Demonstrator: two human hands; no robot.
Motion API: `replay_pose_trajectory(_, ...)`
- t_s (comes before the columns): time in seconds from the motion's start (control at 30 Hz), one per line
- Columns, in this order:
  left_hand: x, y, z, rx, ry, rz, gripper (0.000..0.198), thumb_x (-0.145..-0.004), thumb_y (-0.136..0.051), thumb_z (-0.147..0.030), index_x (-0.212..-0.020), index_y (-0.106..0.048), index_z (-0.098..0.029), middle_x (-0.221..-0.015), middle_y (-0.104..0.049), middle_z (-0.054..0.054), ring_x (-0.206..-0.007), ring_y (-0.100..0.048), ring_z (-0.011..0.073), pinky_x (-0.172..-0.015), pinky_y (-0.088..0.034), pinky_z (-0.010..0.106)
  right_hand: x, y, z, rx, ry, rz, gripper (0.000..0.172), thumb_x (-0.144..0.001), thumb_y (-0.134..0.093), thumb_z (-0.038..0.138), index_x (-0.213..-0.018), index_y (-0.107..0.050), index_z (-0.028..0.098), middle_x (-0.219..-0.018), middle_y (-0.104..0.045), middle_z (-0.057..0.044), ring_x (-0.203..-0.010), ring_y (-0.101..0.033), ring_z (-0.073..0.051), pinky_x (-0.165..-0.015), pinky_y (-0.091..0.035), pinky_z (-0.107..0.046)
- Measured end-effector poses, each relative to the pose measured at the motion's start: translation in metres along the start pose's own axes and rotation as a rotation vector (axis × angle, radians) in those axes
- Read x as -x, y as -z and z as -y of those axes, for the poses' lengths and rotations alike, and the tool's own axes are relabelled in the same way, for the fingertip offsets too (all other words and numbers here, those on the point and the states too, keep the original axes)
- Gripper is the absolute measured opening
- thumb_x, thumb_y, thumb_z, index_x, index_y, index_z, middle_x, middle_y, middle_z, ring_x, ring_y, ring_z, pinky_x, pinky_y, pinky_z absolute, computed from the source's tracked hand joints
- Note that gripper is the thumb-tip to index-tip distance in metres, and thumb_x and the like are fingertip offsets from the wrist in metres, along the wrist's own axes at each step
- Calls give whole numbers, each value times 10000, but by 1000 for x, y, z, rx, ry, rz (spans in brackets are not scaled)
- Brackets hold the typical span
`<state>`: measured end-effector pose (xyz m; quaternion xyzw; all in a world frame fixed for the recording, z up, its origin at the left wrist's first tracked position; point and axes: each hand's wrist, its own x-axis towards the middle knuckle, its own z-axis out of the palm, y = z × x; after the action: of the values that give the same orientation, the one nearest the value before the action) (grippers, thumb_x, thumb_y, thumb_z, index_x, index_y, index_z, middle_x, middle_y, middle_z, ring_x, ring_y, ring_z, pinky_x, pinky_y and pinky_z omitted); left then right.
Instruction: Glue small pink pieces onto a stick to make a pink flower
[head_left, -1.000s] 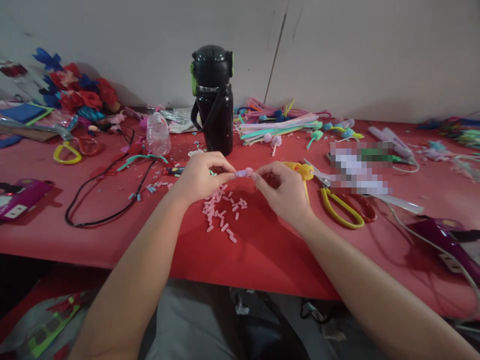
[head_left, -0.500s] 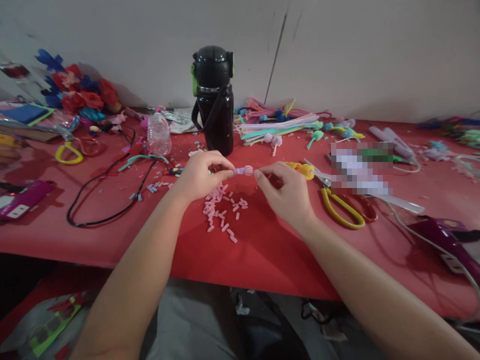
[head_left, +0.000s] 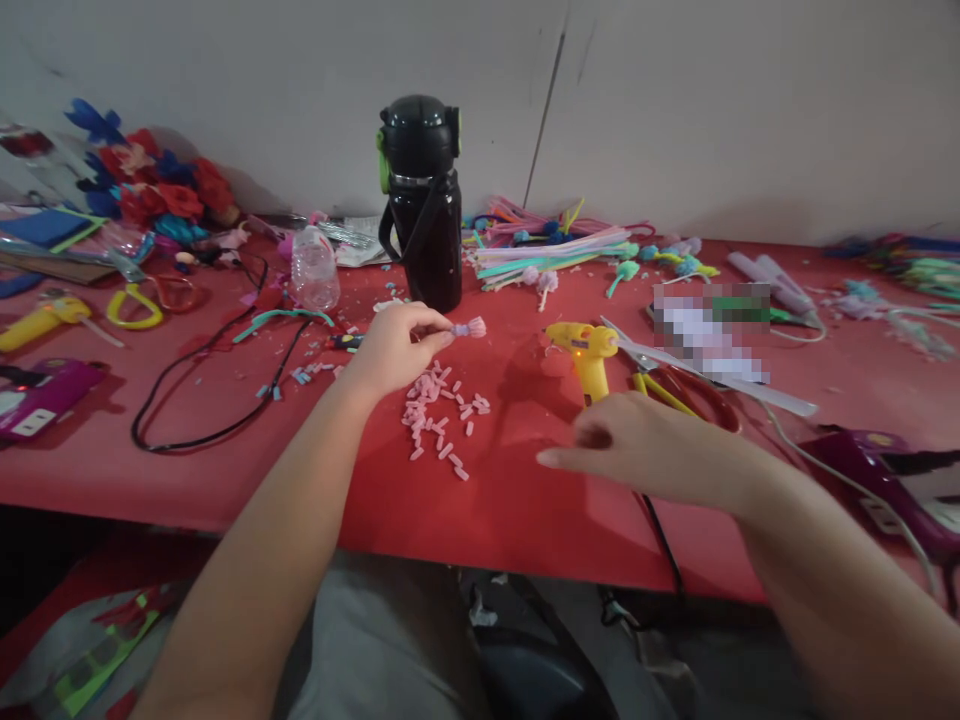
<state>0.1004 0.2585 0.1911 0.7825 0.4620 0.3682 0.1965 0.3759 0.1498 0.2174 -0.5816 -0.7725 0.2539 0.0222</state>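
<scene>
My left hand (head_left: 394,348) pinches a small pink and lilac tuft piece (head_left: 470,327) between thumb and forefinger, above a scatter of short pink cut bits (head_left: 439,410) on the red table (head_left: 225,470). My right hand (head_left: 637,450) hovers low over the table's front part, a finger stretched out to the left, and holds nothing that I can see. Just beyond it stands a yellow glue gun (head_left: 587,352), its black cord running under the hand.
A black bottle (head_left: 421,200) stands behind the tuft. Scissors with yellow and red handles (head_left: 679,390) lie right of the glue gun. Coloured straws (head_left: 555,250) sit at the back, a clear small bottle (head_left: 314,268) and black cable (head_left: 210,380) on the left, a purple tool (head_left: 885,470) on the right.
My right hand let go of the tuft and moved down and right toward the table's front. The glue gun, hidden behind it before, now shows. The left hand keeps the tuft.
</scene>
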Motion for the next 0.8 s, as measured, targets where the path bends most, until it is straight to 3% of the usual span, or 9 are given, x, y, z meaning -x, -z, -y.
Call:
replay_pose_trajectory(0.07,-1,-1,1,1,-18,1,95,-843,-719,-183,-865,-811,-183,-843,-748,38,-730,-647,152,-704,-493,290,5,4,-16,65,-153,-41,648,-840,-574,784,-517,-491,227,-523,-541,-16,-478,-469,-154,-491,-297,-327)
replay_pose_trajectory(0.17,-1,-2,0,1,-51,-7,85,-842,-734,-198,-869,-814,-189,-827,-741,36,-700,-621,136,-674,-488,273,-6,5,-31,45,-253,-321,571,-870,-550,764,-665,-577,231,-647,-625,-35,-544,-528,-174,-540,-339,-327)
replay_pose_trajectory(0.23,0,-2,0,-4,-66,-14,67,-829,-756,-213,-852,-814,-191,-798,-734,35,-674,-601,129,-646,-478,263,-22,2,-35,-4,-238,-414,504,-841,-626,722,-707,-595,238,-690,-645,-44,-584,-553,-184,-557,-346,-329)
replay_pose_trajectory(0.33,0,-1,-1,-11,-67,-26,69,-825,-779,-251,-824,-813,-190,-773,-727,39,-659,-590,126,-630,-472,261,-47,-6,-37,-76,-195,-481,465,-791,-744,594,-586,-505,251,-560,-534,-18,-526,-477,-156,-534,-292,-336)
replay_pose_trajectory(0.43,1,-1,-1,-23,-74,-37,110,-835,-790,-302,-819,-813,-196,-775,-721,44,-675,-598,134,-636,-481,268,-61,-18,-38,-355,-99,-589,335,-815,-737,464,-650,-567,227,-578,-545,3,-524,-461,-141,-517,-308,-319)
replay_pose_trajectory(0.6,1,-3,2,-79,-124,-37,83,-839,-783,-269,-811,-813,-197,-781,-714,45,-695,-602,142,-660,-489,276,-64,-35,-33,-912,32,-523,276,-820,-723,450,-842,-717,175,-773,-728,-64,-707,-657,-199,-631,-506,-321)
replay_pose_trajectory(0.8,1,-4,4,-157,-170,-19,83,-852,-750,-237,-814,-816,-204,-830,-738,47,-740,-633,153,-683,-502,280,-61,-42,-29,-914,85,-380,374,-856,-722,531,-744,-701,175,-744,-709,-52,-699,-640,-171,-676,-508,-300)
